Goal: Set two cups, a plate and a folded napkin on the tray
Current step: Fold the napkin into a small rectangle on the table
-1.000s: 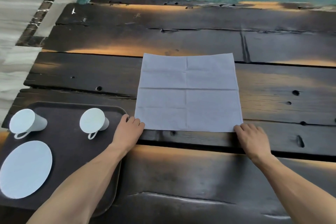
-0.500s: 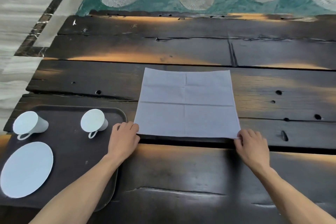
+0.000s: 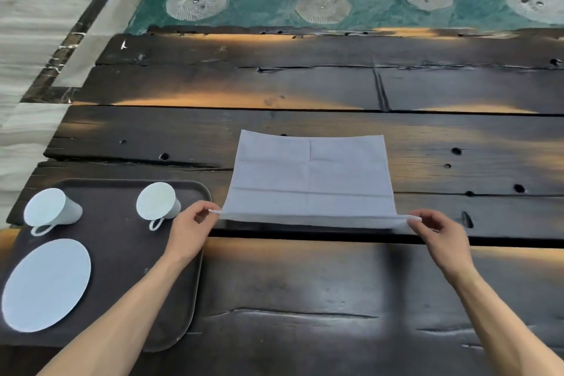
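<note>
Lifted since half a second ago, the near edge of the pale napkin [image 3: 311, 180] now hangs clear of the dark plank table [image 3: 305, 85], where both hands lay low at its corners before. A person's left hand [image 3: 190, 230] pinches the near-left corner between thumb and forefinger, the other fingers curled loosely beneath. The right hand [image 3: 439, 236] pinches the near-right corner the same way, thumb on top, so the raised edge runs as a taut strip between the two grips. Beyond the hands the rest of the napkin lies open on the table, its fold creases showing, its far edge flat on the planks.

Left of the left hand sits a dark tray [image 3: 122, 253], its right rim passing under the left wrist. Just beside that hand, at the tray's far right, a white cup [image 3: 157, 201] stands with its handle toward the person. Farther left, at the tray's far-left corner, a second white cup [image 3: 50, 209] stands with its handle likewise toward the person. Nearer the person than that cup, well apart from both grips, a round white plate [image 3: 45, 284] lies flat on the tray. What the cups hold cannot be told; the plate's face shows plain white. The napkin is off the tray, to its right.
</note>
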